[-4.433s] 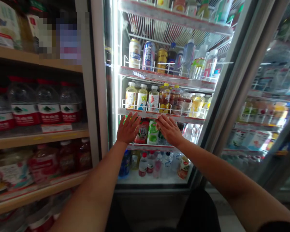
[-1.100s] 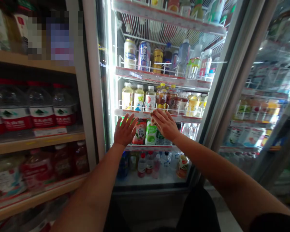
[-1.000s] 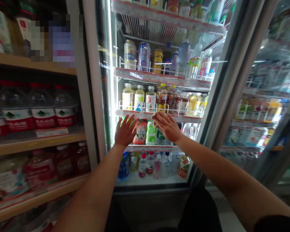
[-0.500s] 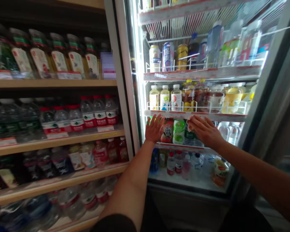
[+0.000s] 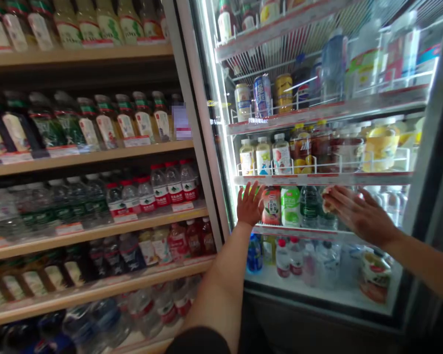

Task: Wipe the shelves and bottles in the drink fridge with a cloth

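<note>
My left hand [image 5: 250, 202] is raised with fingers spread, seemingly flat on the glass of the fridge door, in front of a red drink carton [image 5: 271, 206]. A small pale crumpled cloth [image 5: 328, 199] lies under the fingers of my right hand [image 5: 362, 214], which appears to press it to the glass; its exact kind is hard to make out. Behind the glass, near my hands, stand a green-labelled bottle [image 5: 290, 206] and a clear water bottle [image 5: 309, 206]. The right hand is slightly blurred.
The fridge shelves [image 5: 328, 179] hold cans, juice bottles and large jugs. To the left, open wooden shelves [image 5: 92, 231] carry rows of bottled drinks. A grey upright frame [image 5: 203, 147] stands between them.
My right hand has slid to the right across the glass with the cloth, away from the left hand. The left hand stays near the red carton. The view has shifted left.
</note>
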Demonstrator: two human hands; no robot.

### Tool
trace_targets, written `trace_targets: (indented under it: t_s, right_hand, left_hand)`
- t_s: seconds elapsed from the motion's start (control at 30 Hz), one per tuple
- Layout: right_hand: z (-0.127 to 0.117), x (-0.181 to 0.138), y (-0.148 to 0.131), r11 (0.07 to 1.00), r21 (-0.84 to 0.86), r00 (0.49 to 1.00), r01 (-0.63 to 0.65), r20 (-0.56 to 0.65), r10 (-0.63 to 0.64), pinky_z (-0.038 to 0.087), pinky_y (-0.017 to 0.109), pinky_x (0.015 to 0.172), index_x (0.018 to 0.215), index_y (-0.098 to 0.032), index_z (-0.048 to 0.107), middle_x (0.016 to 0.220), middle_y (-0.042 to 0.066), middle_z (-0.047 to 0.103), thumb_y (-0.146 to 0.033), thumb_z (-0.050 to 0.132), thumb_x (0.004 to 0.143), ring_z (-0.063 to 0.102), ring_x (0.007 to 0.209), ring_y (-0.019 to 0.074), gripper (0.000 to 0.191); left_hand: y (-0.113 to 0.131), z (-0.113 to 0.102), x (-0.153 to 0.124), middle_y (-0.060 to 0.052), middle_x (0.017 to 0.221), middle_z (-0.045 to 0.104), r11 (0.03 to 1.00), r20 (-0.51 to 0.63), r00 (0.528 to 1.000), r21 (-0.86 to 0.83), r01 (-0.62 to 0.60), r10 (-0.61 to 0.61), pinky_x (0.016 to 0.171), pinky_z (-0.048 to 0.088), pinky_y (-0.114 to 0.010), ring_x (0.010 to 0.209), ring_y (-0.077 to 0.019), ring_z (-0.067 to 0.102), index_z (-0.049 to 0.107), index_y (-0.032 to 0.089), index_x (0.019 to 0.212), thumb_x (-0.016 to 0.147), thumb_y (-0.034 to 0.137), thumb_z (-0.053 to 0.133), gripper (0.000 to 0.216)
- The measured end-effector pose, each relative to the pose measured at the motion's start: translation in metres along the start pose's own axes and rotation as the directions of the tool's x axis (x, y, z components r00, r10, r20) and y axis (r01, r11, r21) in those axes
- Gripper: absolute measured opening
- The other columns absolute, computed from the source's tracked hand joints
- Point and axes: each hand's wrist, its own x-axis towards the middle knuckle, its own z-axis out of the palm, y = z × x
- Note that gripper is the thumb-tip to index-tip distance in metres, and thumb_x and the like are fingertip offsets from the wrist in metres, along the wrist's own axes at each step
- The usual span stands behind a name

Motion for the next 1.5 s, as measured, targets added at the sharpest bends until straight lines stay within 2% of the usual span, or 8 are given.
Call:
trace_targets:
  t_s: [0.13,0.3,0.5,0.73,0.97,1.17,1.37,1.5]
  right_hand:
    - [-0.002,0.009,0.013,0.999,-0.041,0.999,-0.008,-0.032,0.006,0.024,0.049,0.124,0.155,-0.027,0.042,0.152,0.008,0.054,-0.021,0.054,0.1,0.053,0.139,0.0261,0.056]
    - [0.002,0.013,0.014,0.987,0.009,0.98,-0.159,-0.121,0.159,0.029,0.048,0.122,0.157,-0.027,0.039,0.153,0.009,0.052,-0.025,0.055,0.099,0.05,0.141,0.0297,0.059]
    - [0.002,0.019,0.019,0.995,-0.086,0.991,-0.056,-0.124,0.045,0.034,0.048,0.119,0.156,-0.021,0.038,0.15,0.012,0.056,-0.024,0.058,0.098,0.051,0.14,0.0301,0.061]
    - [0.004,0.031,0.005,0.991,0.029,0.987,-0.133,-0.083,0.135,0.036,0.049,0.119,0.16,-0.023,0.03,0.156,0.013,0.049,-0.018,0.053,0.097,0.043,0.146,0.0306,0.068]
    - [0.017,0.07,-0.018,0.979,0.092,0.974,-0.181,-0.12,0.191,0.032,0.052,0.122,0.162,-0.028,0.025,0.159,0.009,0.045,-0.02,0.047,0.1,0.037,0.15,0.0286,0.067]
    - [0.028,0.096,-0.042,0.99,0.141,0.999,-0.018,-0.037,0.023,0.03,0.047,0.123,0.163,-0.03,0.021,0.157,0.005,0.049,-0.017,0.045,0.101,0.04,0.148,0.0235,0.067]
    - [0.035,0.142,-0.05,0.978,0.175,0.982,-0.111,-0.133,0.135,0.028,0.051,0.123,0.163,-0.029,0.021,0.158,0.006,0.047,-0.018,0.043,0.102,0.034,0.151,0.0269,0.066]
    - [0.041,0.168,-0.059,0.982,0.19,0.995,-0.007,-0.098,0.027,0.029,0.049,0.123,0.163,-0.031,0.02,0.157,0.003,0.049,-0.017,0.042,0.102,0.037,0.15,0.0248,0.067]
  left_hand:
    - [0.0,0.002,0.0,-0.008,0.156,0.049,1.0,-0.013,1.0,-0.004,0.003,-0.003,0.128,0.019,-0.047,0.157,-0.0215,0.015,0.044,0.019,0.15,0.099,0.025,0.045,0.052]
    - [0.0,0.004,-0.003,-0.006,0.159,0.044,0.999,0.046,0.999,-0.029,0.029,-0.028,0.129,0.019,-0.048,0.157,-0.0214,0.015,0.041,0.023,0.154,0.098,0.026,0.045,0.056]
    - [0.0,0.004,-0.002,-0.007,0.158,0.045,0.999,0.017,1.0,-0.037,0.016,-0.015,0.129,0.016,-0.046,0.157,-0.0204,0.012,0.042,0.021,0.153,0.099,0.026,0.045,0.054]
    - [-0.001,0.006,-0.001,-0.005,0.16,0.042,0.996,0.084,0.995,-0.066,0.059,-0.053,0.129,0.016,-0.047,0.156,-0.0206,0.016,0.04,0.026,0.154,0.099,0.027,0.045,0.055]
    - [-0.003,0.008,-0.002,-0.005,0.16,0.041,0.991,0.069,0.995,-0.114,0.072,-0.065,0.13,0.014,-0.046,0.156,-0.0199,0.018,0.035,0.028,0.157,0.099,0.026,0.046,0.059]
    - [-0.003,0.008,-0.001,-0.005,0.16,0.042,0.994,0.027,0.999,-0.104,0.043,-0.04,0.13,0.016,-0.046,0.156,-0.02,0.017,0.036,0.027,0.157,0.099,0.026,0.047,0.059]
    - [-0.002,0.008,0.0,-0.005,0.158,0.044,0.994,0.008,0.999,-0.103,0.041,-0.041,0.13,0.015,-0.045,0.156,-0.0198,0.017,0.041,0.025,0.154,0.099,0.026,0.048,0.055]
    - [-0.003,0.008,-0.001,-0.005,0.159,0.043,0.99,0.052,0.997,-0.126,0.065,-0.058,0.13,0.015,-0.046,0.156,-0.0206,0.02,0.043,0.027,0.153,0.1,0.027,0.047,0.053]
